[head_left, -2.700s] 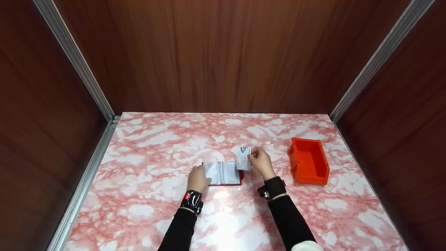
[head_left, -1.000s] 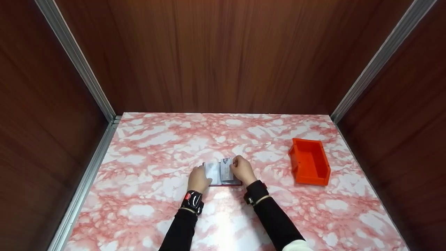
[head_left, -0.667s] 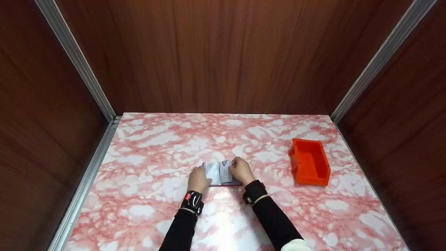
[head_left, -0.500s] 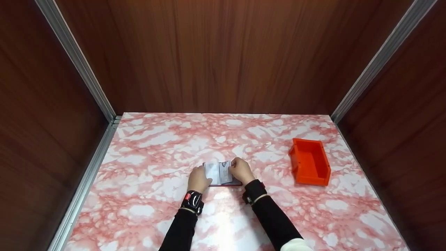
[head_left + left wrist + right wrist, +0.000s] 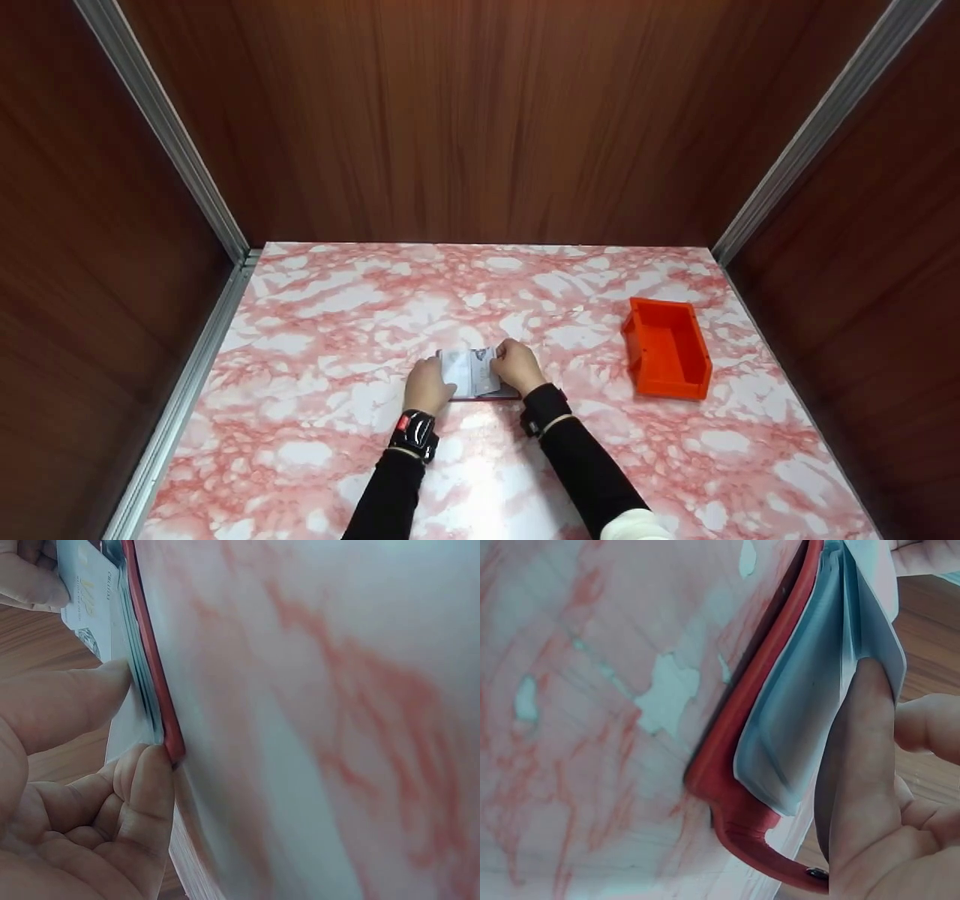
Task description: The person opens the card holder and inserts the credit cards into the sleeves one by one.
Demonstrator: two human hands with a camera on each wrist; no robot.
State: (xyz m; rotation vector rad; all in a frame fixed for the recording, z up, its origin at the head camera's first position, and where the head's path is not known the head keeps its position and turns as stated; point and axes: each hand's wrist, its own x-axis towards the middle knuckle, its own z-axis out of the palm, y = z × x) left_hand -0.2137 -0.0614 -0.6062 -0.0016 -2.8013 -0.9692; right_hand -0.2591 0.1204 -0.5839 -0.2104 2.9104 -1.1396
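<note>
A small red card holder (image 5: 727,742) with clear plastic sleeves lies spread on the table in front of me. My left hand (image 5: 427,386) grips its left side, thumb on the sleeves (image 5: 139,652) and curled fingers at the red cover's edge. My right hand (image 5: 517,366) pinches a white printed card (image 5: 486,373) between thumb and fingers over the right half. The card's inner edge sits at the middle fold, slightly tilted, partly behind a sleeve in the right wrist view. A strap with a snap (image 5: 816,872) sticks out from the cover's right side.
An orange plastic bin (image 5: 666,349) stands on the right part of the pink-and-white marbled table (image 5: 337,300). Brown wood-look panels (image 5: 480,120) with metal corner rails (image 5: 169,127) enclose the back and both sides.
My right hand has brought the card leftward from beyond the holder's right edge to the middle fold, then nudged it slightly down and left. The left hand keeps its hold; the bin stays put.
</note>
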